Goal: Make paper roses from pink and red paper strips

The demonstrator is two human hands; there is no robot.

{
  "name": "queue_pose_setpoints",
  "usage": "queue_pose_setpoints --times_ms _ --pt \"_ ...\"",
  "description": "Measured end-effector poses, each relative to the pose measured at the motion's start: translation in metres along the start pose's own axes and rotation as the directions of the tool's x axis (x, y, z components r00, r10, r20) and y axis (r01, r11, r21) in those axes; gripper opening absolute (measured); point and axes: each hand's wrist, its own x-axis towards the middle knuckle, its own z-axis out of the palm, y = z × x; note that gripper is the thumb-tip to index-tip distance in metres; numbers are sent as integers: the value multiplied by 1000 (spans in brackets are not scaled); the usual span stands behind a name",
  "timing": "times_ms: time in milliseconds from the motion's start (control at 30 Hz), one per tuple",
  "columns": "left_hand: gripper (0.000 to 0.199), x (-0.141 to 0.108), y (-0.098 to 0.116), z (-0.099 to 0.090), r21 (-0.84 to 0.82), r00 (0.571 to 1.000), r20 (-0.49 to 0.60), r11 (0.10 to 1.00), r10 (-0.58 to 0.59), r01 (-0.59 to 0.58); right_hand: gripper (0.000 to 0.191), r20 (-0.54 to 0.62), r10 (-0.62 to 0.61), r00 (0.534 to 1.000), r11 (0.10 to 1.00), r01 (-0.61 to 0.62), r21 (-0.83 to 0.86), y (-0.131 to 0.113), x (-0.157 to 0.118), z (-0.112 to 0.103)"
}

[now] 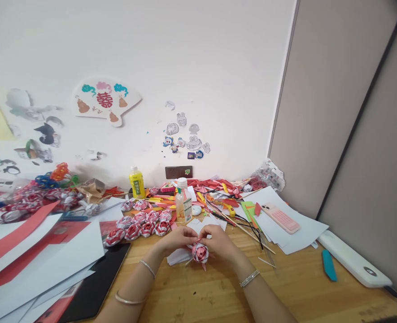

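Observation:
A pink and white paper flower [200,252] is held between both hands over the front middle of the wooden table. My left hand [181,237] pinches its upper left edge, fingers closed. On the other side, my right hand [215,237] has its fingertips closed on the top right of the flower. Pink strips stick out below it. White paper [179,256] lies on the table just left of the flower. Several finished-looking red and white paper flowers [147,229] stand in rows to the left, behind my left hand.
A clear bottle [184,202] and a yellow bottle [137,183] stand behind the hands. Colored paper strips [215,186] lie along the wall. Paper sheets [50,255] cover the left side. A pink phone [280,218], teal object [329,265] and white device [356,260] are at right.

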Motion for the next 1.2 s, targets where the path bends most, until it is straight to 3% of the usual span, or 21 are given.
queue_pose_setpoints --times_ms 533,933,1200 --pt "27 17 -16 15 -47 986 -141 996 -86 80 16 50 17 999 982 -7 -188 8 4 1" --pt "17 21 -25 16 -92 971 -235 995 -52 31 15 124 60 990 997 -52 -64 24 15 1" --pt "19 26 -26 23 -122 956 -279 991 -88 55 13 116 -32 993 996 41 -75 14 8 -10"
